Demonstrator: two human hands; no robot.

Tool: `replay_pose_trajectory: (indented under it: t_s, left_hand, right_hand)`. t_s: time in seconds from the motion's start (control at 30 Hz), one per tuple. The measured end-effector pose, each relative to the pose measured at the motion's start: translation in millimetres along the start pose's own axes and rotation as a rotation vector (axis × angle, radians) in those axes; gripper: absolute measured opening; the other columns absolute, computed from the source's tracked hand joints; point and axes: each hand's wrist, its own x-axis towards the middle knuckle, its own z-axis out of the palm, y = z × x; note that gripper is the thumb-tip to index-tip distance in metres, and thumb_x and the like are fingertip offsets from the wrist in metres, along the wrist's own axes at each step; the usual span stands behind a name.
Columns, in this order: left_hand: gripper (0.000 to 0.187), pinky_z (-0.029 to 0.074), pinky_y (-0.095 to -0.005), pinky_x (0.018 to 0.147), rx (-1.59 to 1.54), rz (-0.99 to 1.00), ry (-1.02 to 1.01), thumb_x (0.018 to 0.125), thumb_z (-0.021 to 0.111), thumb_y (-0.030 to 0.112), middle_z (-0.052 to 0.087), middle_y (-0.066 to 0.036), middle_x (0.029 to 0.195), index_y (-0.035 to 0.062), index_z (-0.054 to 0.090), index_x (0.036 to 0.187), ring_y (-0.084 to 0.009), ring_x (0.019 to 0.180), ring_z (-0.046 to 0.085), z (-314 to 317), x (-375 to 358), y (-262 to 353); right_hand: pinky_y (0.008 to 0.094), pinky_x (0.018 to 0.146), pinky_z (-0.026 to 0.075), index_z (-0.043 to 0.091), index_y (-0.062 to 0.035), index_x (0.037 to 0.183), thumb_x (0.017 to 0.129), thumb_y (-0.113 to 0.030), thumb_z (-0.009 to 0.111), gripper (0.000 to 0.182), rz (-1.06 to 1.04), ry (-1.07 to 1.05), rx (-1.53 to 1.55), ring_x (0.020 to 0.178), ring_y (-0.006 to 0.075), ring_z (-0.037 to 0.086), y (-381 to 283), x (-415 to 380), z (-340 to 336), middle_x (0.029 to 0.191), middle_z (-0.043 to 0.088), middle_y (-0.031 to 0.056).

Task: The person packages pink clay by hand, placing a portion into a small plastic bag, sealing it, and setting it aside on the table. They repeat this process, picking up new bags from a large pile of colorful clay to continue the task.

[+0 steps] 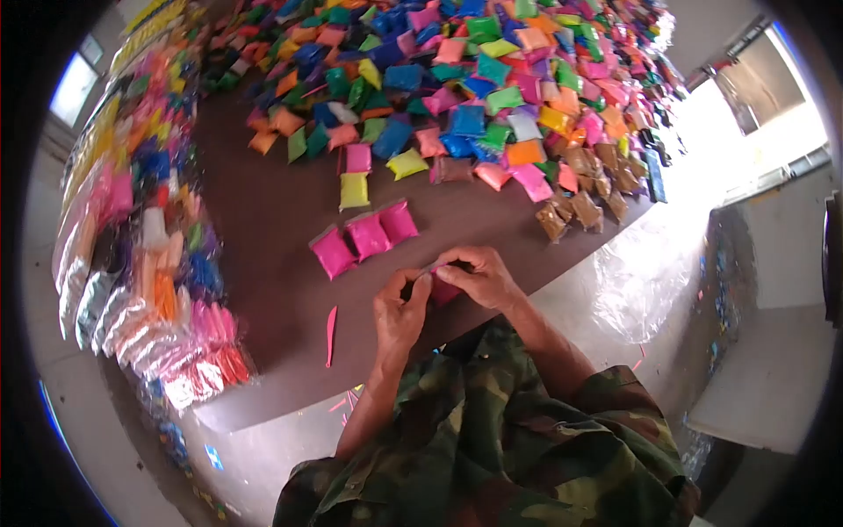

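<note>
Near the table's front edge, a small dark-pink packet [444,292] is pinched at its top between my two hands. My left hand [402,309] has its thumb and fingertips pressed together on the packet's upper left edge. From the right, my right hand [480,276] grips the same edge with thumb and index finger, partly covering it. Just beyond the hands lie three magenta packets in a row, with one magenta packet [368,234] in the middle. A pink plastic knife [331,336] rests on the table to the left of my left hand.
A large heap of colourful packets [465,120] covers the far side of the brown table [263,307]. Bagged bundles [158,263] line its left edge. Brown packets [587,211] lie near the right edge. Clear plastic film [641,285] is beyond that edge.
</note>
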Motion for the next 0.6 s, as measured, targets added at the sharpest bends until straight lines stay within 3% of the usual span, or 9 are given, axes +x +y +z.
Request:
replay_pose_trajectory:
  t_s: [0.07, 0.37, 0.47, 0.6]
  left_hand:
    - [0.015, 0.048, -0.0259, 0.063, -0.042, -0.064, -0.03, 0.1, 0.073, 0.014, 0.066, 0.001, 0.078, -0.0004, 0.074, 0.103, -0.0052, 0.074, 0.057, -2, 1, 8]
    - [0.018, 0.046, -0.0242, 0.056, -0.063, -0.094, -0.016, 0.103, 0.071, 0.018, 0.065, 0.002, 0.075, -0.0004, 0.072, 0.102, -0.0057, 0.063, 0.056, -6, -2, -3]
    - [0.02, 0.046, -0.0246, 0.055, -0.148, -0.096, 0.041, 0.103, 0.072, 0.02, 0.066, 0.001, 0.076, 0.0004, 0.072, 0.101, -0.006, 0.062, 0.057, -6, -4, -3]
    - [0.019, 0.046, -0.0245, 0.056, -0.24, -0.119, 0.038, 0.102, 0.073, 0.021, 0.067, 0.0, 0.078, 0.0017, 0.072, 0.1, -0.0064, 0.066, 0.058, -2, 0, 7]
  right_hand:
    - [0.0249, 0.072, 0.048, 0.075, -0.0016, 0.108, 0.1, -0.012, 0.073, 0.013, 0.037, 0.009, 0.026, 0.081, 0.0036, 0.055, -1, -1, 0, 0.085, 0.063, -0.0053]
    - [0.0323, 0.081, 0.054, 0.073, -0.0018, 0.117, 0.099, -0.021, 0.074, 0.027, -0.032, 0.055, -0.062, 0.09, 0.0104, 0.066, -11, -9, 6, 0.098, 0.075, 0.0065]
    - [0.0258, 0.078, 0.052, 0.072, -0.0009, 0.12, 0.099, -0.017, 0.075, 0.027, -0.044, -0.066, -0.105, 0.09, 0.0053, 0.06, -12, -9, 0, 0.099, 0.07, -0.0002]
    - [0.0269, 0.079, 0.053, 0.073, 0.0008, 0.115, 0.099, -0.013, 0.074, 0.022, -0.02, -0.018, -0.02, 0.089, 0.0058, 0.063, -4, -4, 3, 0.096, 0.072, 0.0012]
